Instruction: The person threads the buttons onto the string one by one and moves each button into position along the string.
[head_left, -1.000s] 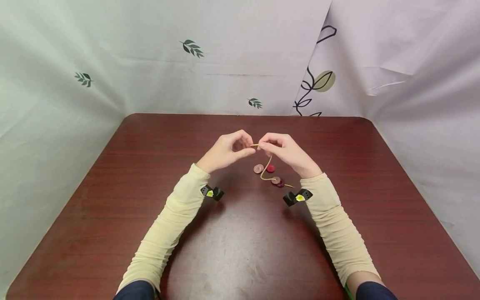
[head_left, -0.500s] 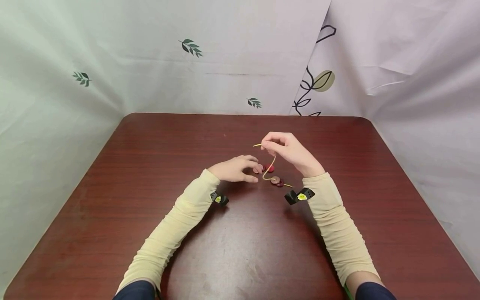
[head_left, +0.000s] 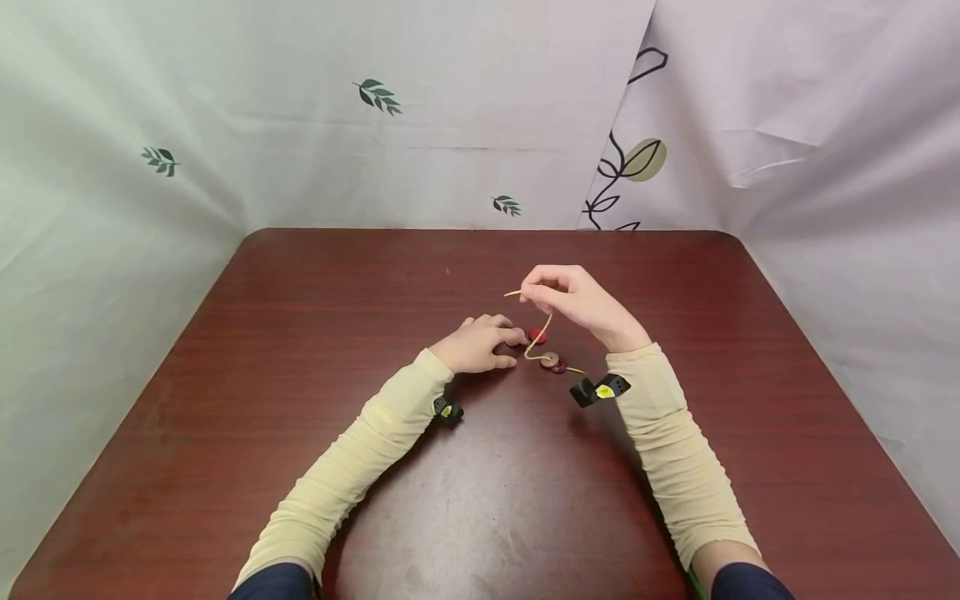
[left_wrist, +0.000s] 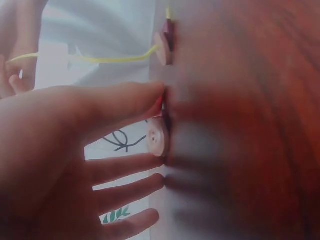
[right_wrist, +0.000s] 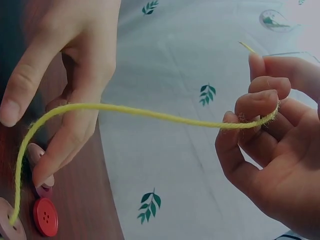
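Observation:
My right hand (head_left: 531,292) is raised over the table and pinches a yellow string (head_left: 542,327) near its free end; the pinch (right_wrist: 252,117) shows in the right wrist view. The string (right_wrist: 130,111) curves down to two threaded buttons (head_left: 553,362) lying on the table. My left hand (head_left: 508,343) is low on the table, fingers extended, fingertips (left_wrist: 155,95) touching down around a loose pink button (left_wrist: 158,137). One finger (right_wrist: 50,165) rests on that pink button (right_wrist: 36,152). A loose red button (head_left: 537,335) lies beside it, also seen as the red button (right_wrist: 45,217).
The dark red wooden table (head_left: 480,500) is enclosed by white cloth walls (head_left: 375,150) printed with leaves, at the back and on both sides. Small black cameras (head_left: 597,391) sit on both wrists.
My left hand has let go of the string end and dropped down to the loose buttons on the table. My right hand has stayed put, still pinching the string.

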